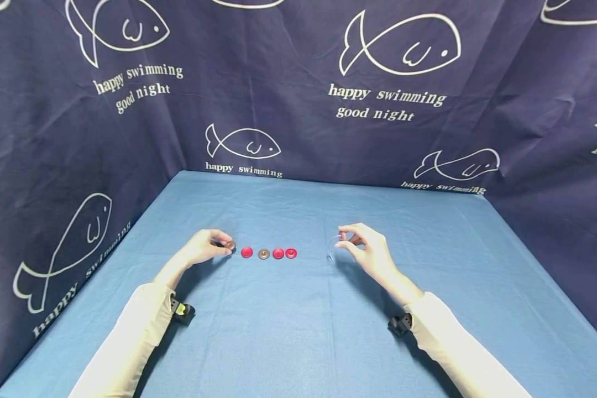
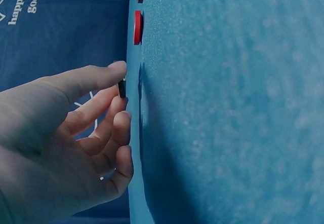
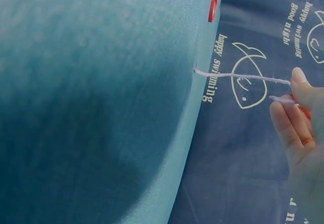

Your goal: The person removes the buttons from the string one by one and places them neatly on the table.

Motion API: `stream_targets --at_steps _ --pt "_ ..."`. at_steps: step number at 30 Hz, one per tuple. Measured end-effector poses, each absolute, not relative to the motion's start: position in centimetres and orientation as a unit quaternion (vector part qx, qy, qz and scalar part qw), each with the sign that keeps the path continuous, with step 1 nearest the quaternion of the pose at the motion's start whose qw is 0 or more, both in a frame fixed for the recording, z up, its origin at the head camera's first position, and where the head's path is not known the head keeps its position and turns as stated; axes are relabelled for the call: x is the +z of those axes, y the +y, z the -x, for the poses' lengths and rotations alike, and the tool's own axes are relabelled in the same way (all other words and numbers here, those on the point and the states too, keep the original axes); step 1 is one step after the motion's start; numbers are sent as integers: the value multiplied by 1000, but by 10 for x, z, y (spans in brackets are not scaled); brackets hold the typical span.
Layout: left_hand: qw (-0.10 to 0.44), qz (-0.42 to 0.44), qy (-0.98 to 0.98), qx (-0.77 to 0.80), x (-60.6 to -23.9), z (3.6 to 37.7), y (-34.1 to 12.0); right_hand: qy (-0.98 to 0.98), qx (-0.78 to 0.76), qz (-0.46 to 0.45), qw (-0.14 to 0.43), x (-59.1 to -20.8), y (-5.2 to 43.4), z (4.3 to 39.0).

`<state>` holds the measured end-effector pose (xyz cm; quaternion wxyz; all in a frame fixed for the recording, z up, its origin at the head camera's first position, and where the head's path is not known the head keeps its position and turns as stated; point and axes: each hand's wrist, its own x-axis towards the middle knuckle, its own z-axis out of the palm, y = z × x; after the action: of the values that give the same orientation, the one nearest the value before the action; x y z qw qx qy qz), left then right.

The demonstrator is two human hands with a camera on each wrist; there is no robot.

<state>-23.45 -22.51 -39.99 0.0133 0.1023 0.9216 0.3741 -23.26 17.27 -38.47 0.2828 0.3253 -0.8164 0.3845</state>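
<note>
My left hand [image 1: 206,247] pinches a brown button [image 1: 231,245] between thumb and fingers at the left end of a row of buttons. In the left wrist view that button [image 2: 121,88] shows edge-on and dark at the fingertips. Rightward from it lie a red button [image 1: 246,252], a brown button [image 1: 263,254] and two more red buttons [image 1: 278,253], the last two side by side. Right of the row, my right hand [image 1: 368,246] pinches a thin pale string [image 3: 243,76] between thumb and fingers. The string runs down to the cloth; a short end pokes out between the fingertips.
A blue cloth [image 1: 288,331] with faint creases covers the table. Dark blue curtains [image 1: 303,83] printed with white fish and lettering hang behind it and at both sides. A small black wrist camera [image 1: 185,314] sits at the left cuff, another [image 1: 399,325] at the right.
</note>
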Motion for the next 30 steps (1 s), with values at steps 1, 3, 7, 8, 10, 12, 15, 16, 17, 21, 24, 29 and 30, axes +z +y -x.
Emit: stream_targets --at_steps 1,3,7,8,10,12,15,16,17,21,24,29,30 --pt "12 -103 922 372 -400 235 -225 -816 384 -325 283 -384 173 233" --pt "10 -104 925 366 -401 236 -225 -815 384 -326 285 -384 173 232" --pt "11 -99 929 356 -402 236 -225 -813 385 -328 288 -383 173 233" --pt "11 -98 930 354 -402 237 -225 -813 385 -329 289 -383 173 233" --pt "14 -94 932 349 -402 237 -225 -813 385 -329 289 -384 173 233" --pt "20 -91 934 345 -402 237 -224 -813 384 -328 289 -384 173 232" --pt "30 -90 934 344 -403 236 -224 -814 383 -326 289 -385 173 232" --pt "35 -91 933 347 -404 236 -223 -814 384 -326 289 -386 173 233" --pt "37 -94 933 346 -404 236 -223 -814 385 -326 289 -386 173 233" --pt "52 -95 930 351 -405 236 -220 -811 390 -331 285 -388 172 233" --pt "64 -90 930 350 -404 236 -218 -808 392 -334 286 -389 172 233" --pt "72 -84 931 347 -401 237 -215 -807 388 -333 295 -388 173 234" --pt "72 -82 932 346 -400 237 -214 -807 388 -333 296 -388 174 235"
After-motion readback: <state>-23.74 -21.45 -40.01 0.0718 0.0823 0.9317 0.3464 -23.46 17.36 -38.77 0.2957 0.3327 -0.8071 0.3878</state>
